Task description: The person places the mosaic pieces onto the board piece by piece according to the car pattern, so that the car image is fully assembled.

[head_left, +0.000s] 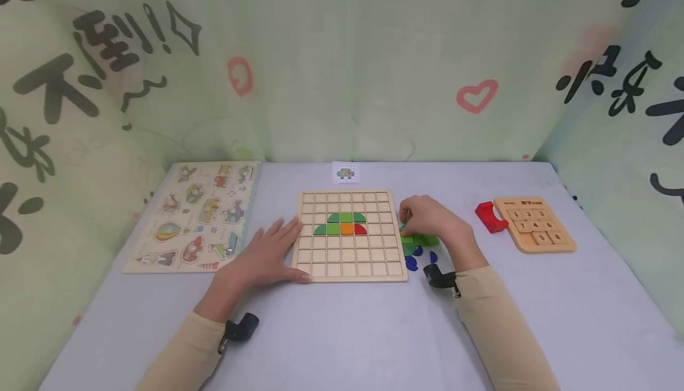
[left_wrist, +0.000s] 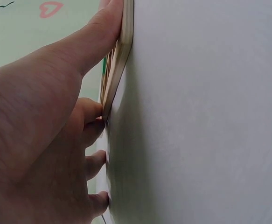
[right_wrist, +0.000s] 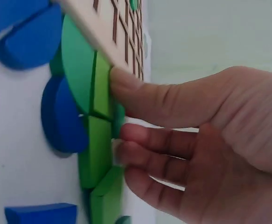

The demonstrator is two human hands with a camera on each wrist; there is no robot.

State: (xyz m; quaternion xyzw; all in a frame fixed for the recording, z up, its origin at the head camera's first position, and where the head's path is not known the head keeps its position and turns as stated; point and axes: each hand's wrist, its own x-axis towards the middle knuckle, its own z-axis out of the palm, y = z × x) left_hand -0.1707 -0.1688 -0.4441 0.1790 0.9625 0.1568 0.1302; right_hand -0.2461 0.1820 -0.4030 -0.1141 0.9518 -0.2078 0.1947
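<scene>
A: Where's the grid board [head_left: 350,235] rn?
B: Center of the tabletop [head_left: 342,331]. Left hand [head_left: 267,257] lies flat w/ fingers straight at the board's 8 o'clock corner, thumb along the front edge, holding nothing. Right hand [head_left: 430,218] sits at the board's 3 o'clock edge, fingers curled and pinching a green piece [right_wrist: 103,88] from the loose pile [head_left: 419,248].
A: How far along?
B: Early, I'd say. 7 pieces are in: 3 green on top, then green, green, orange, red in a row, approx. mid-board. Most squares are bare. Green and blue pieces lie loose at 4 o'clock of the board.
A: Any writing?
B: A small picture card [head_left: 345,172] at 12 o'clock shows a tiny grid drawing, no readable words. The number pad toy [head_left: 534,223] at 3 o'clock shows digits 1, 2, 3, 7, 4, 6; its header is too small to read. Backdrop has big black characters, hearts. Vehicle puzzle [head_left: 198,216] at 9 o'clock.
</scene>
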